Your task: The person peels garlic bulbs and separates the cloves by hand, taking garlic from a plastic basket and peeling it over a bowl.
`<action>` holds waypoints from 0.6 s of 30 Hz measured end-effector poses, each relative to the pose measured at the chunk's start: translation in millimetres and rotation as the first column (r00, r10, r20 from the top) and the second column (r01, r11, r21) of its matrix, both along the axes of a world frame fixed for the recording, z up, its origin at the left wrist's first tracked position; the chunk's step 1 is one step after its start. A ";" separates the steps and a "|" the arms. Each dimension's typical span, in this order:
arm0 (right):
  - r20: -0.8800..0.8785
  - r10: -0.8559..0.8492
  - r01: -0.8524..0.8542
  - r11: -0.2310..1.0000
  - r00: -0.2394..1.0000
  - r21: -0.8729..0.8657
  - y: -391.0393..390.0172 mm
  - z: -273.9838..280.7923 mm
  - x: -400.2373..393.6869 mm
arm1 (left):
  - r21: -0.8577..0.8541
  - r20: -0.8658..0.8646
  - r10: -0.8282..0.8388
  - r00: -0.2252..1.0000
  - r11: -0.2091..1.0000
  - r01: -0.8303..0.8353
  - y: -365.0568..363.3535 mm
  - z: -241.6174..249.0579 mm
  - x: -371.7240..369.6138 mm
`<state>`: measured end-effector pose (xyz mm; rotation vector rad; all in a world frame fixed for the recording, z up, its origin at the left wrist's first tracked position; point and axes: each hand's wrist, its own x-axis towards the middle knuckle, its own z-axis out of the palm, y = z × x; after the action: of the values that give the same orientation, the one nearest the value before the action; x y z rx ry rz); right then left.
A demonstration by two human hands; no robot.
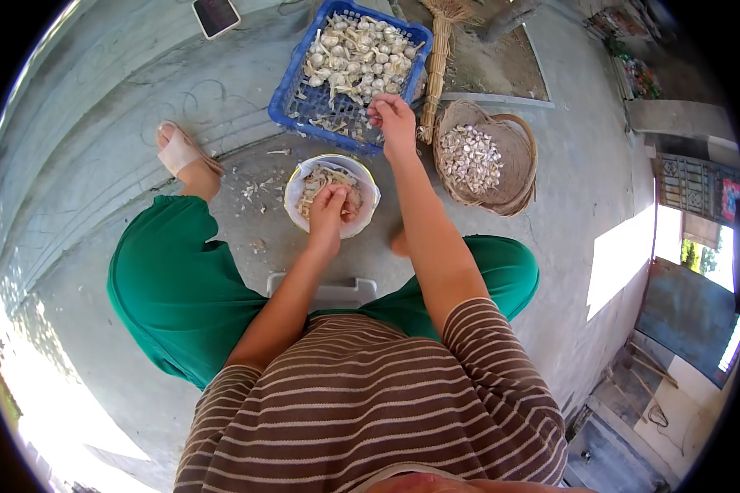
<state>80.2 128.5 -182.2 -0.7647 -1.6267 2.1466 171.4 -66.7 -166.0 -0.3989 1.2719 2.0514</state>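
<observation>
My left hand (330, 215) is over a white-lined bucket (291, 195) that holds dry garlic skins and stalks (314, 182). Its fingers are curled together, and what they hold, if anything, is hidden. Beyond the bucket stands a blue plastic crate (283, 97) with many garlic bulbs (362, 56) heaped toward its far side. My right hand (395, 123) is at the crate's near right corner with its fingers bent inward; I cannot make out anything in them. To the right, a round wicker basket (514, 156) contains separated garlic cloves (470, 158).
A straw broom (439, 66) lies between crate and basket. Loose garlic skins (259, 191) litter the concrete floor left of the bucket. A phone (215, 16) rests on the step at the upper left. My sandalled foot (187, 156) is left of the bucket, and a pale stool (337, 292) shows beneath me.
</observation>
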 end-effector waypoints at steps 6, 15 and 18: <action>0.344 0.102 -0.358 0.256 0.934 0.898 -5.4 -49.8 -75.0 | 0.002 0.052 0.012 0.999 1.000 -0.012 -2.1 -8.1 -7.6; 0.587 0.142 -0.580 0.450 0.797 0.679 10.9 -84.7 -65.7 | -0.006 0.087 0.029 0.996 1.000 -0.029 -6.0 -13.6 -13.8; 0.352 0.409 -0.412 0.908 0.842 -0.072 16.9 -81.3 -48.0 | 0.006 0.067 0.049 0.997 0.999 -0.049 -6.7 -7.8 -15.0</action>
<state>32.1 145.4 -263.5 -0.9190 -2.1542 2.3898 156.4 -73.4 -173.8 -0.4957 1.2250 2.0657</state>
